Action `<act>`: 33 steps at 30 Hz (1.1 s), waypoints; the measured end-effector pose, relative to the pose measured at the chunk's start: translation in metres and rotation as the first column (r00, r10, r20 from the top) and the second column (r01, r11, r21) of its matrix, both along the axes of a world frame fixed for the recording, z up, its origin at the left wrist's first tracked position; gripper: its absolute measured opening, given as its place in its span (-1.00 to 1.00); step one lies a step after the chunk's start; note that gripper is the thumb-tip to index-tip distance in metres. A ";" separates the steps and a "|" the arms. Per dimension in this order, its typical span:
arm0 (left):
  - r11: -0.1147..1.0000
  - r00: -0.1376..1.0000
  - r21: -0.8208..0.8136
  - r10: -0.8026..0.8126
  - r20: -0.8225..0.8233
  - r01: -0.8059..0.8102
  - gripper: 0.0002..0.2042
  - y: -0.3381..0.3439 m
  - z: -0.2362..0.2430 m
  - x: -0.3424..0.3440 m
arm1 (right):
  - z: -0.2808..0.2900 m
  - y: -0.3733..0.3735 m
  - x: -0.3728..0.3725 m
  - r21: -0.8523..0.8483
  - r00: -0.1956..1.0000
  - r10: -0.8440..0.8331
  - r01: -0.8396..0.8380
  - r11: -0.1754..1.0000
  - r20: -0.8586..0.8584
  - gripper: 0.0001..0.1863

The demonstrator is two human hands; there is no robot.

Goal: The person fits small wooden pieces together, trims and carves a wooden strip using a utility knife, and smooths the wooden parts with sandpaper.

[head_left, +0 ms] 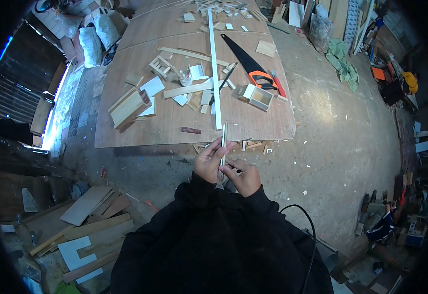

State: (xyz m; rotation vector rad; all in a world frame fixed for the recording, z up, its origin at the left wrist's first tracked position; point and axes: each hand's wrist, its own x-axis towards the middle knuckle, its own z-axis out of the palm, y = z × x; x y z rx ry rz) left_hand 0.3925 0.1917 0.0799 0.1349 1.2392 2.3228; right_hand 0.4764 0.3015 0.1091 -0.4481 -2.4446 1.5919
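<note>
Between my two hands, just off the table's near edge, thin narrow wooden strips (224, 132) stand on end, seen edge-on. My left hand (209, 160) is closed round their left side, thumb in front. Lower down, my right hand (244, 176) pinches the bottom end with thumb and fingers. Whether there are two strips or one grooved piece, I cannot tell. A dark red block (191, 130) lies on the table close to the left hand. The long white strip (215, 88) ends on the table just beyond the held wood.
On the wooden table (145, 132) lie a handsaw (246, 59) with an orange-black handle, a red-handled tool (278, 84), a small open wooden box (256, 97), another wooden box (128, 108) and scattered offcuts. Boards (89, 206) are piled at lower left. A black cable (312, 230) runs beside my right side.
</note>
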 end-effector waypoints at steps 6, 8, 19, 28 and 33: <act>0.999 0.999 0.040 0.022 0.044 -0.024 -0.57 -0.001 0.004 -0.029 | 0.010 -0.006 -0.030 0.098 1.000 -0.005 0.004 0.995 0.009 -0.63; 0.999 0.999 0.053 -0.012 0.034 0.010 -0.56 0.001 0.003 -0.048 | 0.010 -0.009 -0.046 0.110 0.998 -0.050 0.055 0.992 -0.046 -0.63; 0.986 0.982 0.076 -0.158 0.103 0.151 -0.51 -0.006 0.016 -0.144 | 0.014 -0.031 -0.128 0.133 0.981 -0.192 0.191 0.973 -0.006 -0.59; 0.960 0.953 0.085 -0.277 0.124 0.268 -0.55 -0.004 0.013 -0.195 | 0.011 -0.048 -0.173 0.121 0.935 -0.354 0.350 0.929 0.008 -0.59; 0.937 0.929 0.094 -0.346 0.130 0.336 -0.55 0.002 0.007 -0.204 | 0.009 -0.050 -0.177 0.089 0.898 -0.439 0.438 0.895 -0.004 -0.59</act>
